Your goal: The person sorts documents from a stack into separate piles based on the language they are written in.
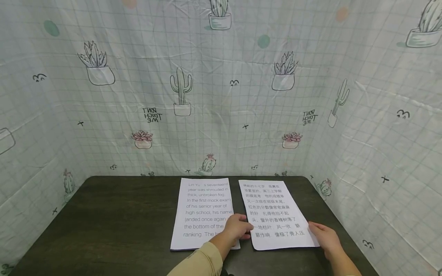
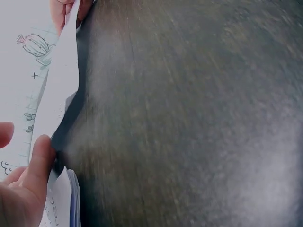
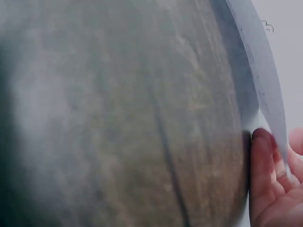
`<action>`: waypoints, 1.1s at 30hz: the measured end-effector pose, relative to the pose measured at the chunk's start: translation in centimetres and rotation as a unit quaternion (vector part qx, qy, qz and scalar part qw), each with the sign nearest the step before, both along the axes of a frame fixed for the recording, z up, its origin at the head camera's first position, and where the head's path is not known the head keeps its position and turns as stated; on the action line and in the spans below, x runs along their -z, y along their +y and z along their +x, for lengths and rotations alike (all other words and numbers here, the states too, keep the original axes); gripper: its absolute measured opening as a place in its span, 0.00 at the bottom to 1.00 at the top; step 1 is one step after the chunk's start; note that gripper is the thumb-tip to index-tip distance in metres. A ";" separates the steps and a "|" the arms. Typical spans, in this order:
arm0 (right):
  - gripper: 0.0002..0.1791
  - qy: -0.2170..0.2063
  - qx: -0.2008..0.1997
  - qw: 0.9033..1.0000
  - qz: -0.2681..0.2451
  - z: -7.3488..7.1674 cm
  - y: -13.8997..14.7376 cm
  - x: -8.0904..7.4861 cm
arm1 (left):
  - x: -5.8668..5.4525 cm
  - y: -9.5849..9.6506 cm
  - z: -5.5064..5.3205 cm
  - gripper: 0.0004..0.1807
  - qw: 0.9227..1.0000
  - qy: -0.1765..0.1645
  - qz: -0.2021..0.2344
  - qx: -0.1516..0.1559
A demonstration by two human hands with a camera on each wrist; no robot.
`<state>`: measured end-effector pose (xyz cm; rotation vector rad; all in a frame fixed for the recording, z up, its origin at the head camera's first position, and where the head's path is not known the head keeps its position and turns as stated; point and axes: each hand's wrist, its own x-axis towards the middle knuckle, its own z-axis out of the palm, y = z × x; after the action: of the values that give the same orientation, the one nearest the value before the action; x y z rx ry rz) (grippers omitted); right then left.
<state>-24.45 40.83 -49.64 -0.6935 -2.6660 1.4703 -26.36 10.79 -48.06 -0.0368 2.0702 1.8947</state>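
Observation:
In the head view my left hand (image 1: 236, 229) is at the left edge of a white sheet of paper (image 1: 276, 214) printed with Chinese characters. My right hand (image 1: 325, 238) pinches that sheet's lower right edge, its thumb over the face and fingers beneath. The right wrist view has the sheet's edge between the thumb and fingers (image 3: 265, 165). From the left wrist, the sheet (image 2: 59, 80) bows above the table, with the left index finger (image 2: 41, 158) against its lower edge. A paper stack (image 1: 203, 211) printed in English lies beside it, partly covered by the left hand.
A dark wooden table (image 1: 103, 222) carries both papers. Behind it and at both sides hangs a pale gridded cloth (image 1: 214, 130) with cactus drawings. The stack's side edge (image 2: 75, 198) shows several layers near the left hand.

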 end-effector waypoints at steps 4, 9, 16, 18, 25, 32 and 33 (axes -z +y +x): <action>0.34 0.002 0.002 0.999 0.032 0.1 -0.1 -0.4 | -0.3 -0.2 0.0 0.27 1.000 0.000 -0.011 0.010; 0.30 0.026 -0.002 0.998 0.059 0.0 -0.1 -0.9 | -0.7 -0.7 -0.2 0.28 0.999 0.006 -0.014 0.028; 0.31 0.018 -0.003 0.997 0.080 -0.2 -0.6 -1.8 | -1.1 -2.2 -0.8 0.32 0.999 0.029 -0.004 0.036; 0.32 0.014 -0.010 0.997 0.074 -0.4 -0.8 -2.1 | -1.2 -2.8 -1.1 0.33 0.999 0.034 0.000 0.038; 0.34 0.029 -0.039 0.998 0.030 -1.5 -2.9 -2.9 | -1.8 -6.9 -2.3 0.34 0.998 0.050 -0.015 0.037; 0.34 0.024 -0.076 0.997 0.010 -2.2 -5.2 -3.5 | -2.3 -10.9 -3.1 0.35 0.998 0.055 -0.035 0.012; 0.34 0.024 -0.078 0.997 0.008 -2.4 -5.6 -3.5 | -2.3 -11.4 -3.2 0.35 0.998 0.057 -0.036 0.008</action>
<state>-26.83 35.23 -46.16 -0.4517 -2.7474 1.4778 -29.52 -0.59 -45.76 0.0708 2.2061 1.8519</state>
